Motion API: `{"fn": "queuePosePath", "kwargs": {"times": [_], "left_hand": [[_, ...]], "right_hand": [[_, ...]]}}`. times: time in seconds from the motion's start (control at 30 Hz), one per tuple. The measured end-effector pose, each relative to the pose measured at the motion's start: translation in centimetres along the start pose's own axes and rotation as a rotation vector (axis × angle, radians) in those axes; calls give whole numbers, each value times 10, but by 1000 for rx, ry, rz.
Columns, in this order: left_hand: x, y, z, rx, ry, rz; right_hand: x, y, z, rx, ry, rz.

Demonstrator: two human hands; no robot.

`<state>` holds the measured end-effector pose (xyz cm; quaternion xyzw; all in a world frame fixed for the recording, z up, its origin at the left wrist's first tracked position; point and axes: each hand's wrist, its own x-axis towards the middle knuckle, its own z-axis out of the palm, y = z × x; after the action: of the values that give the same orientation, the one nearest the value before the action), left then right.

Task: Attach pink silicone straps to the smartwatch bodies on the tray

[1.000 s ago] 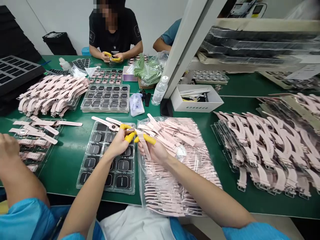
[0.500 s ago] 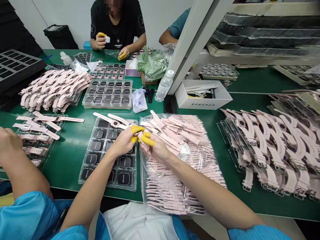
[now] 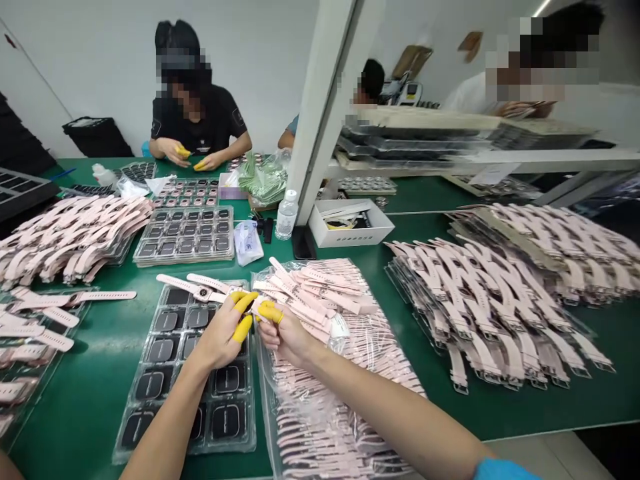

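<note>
My left hand (image 3: 227, 331) and my right hand (image 3: 285, 330), both with yellow finger cots, meet above the gap between a tray and a bag. The fingers of the right pinch a pale pink watch strap (image 3: 257, 307). Those of the left close on a small dark watch part at its end, mostly hidden by the fingers. Beneath the left hand is a clear tray (image 3: 253, 427) of square black watches in compartments. Two watches with pink straps, one a strapped watch (image 3: 203, 292), lie across its far edge. Under the right wrist, loose pink straps (image 3: 310, 290) rest on a plastic bag of straps (image 3: 345, 407).
Stacked trays of pink-strapped watches stand right (image 3: 480, 313) and left (image 3: 75, 233). Beyond are a water bottle (image 3: 287, 215), a phone (image 3: 303, 243), a white box (image 3: 350, 230) and a shelf post (image 3: 325, 100). A co-worker in black (image 3: 200, 127) sits opposite.
The view has swung up and to the right, so everything sits further left and lower. My hands stay together at the same strap. The co-worker opposite has brought both hands closer together.
</note>
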<state>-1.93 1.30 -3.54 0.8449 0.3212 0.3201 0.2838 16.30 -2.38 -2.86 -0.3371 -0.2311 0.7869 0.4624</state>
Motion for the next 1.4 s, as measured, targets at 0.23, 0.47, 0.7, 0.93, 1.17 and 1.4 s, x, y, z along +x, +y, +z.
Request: {"fn": "queuePosePath", "kwargs": {"times": [0.23,0.47,0.7,0.93,1.17,1.4], "left_hand": [[4,-1,3,42,19,-28],[1,-10,3,48,-19,-97],[2,-7,-3,-183,-13,-108],[8,-10,1,-454,241,-230],[15,-9,-15,-825,542,-400],[21,-10,-24,-900,881,-476]], "right_hand": [[1,-3,-1,2,-5,-6],[1,-4,2,-108,28,-15],[1,-3,2,-147,-52,-75],[6,-2,0,-127,-88,-61],[-3,-10,5,-188,-280,207],[-3,-13,0,-272,-218,292]]}}
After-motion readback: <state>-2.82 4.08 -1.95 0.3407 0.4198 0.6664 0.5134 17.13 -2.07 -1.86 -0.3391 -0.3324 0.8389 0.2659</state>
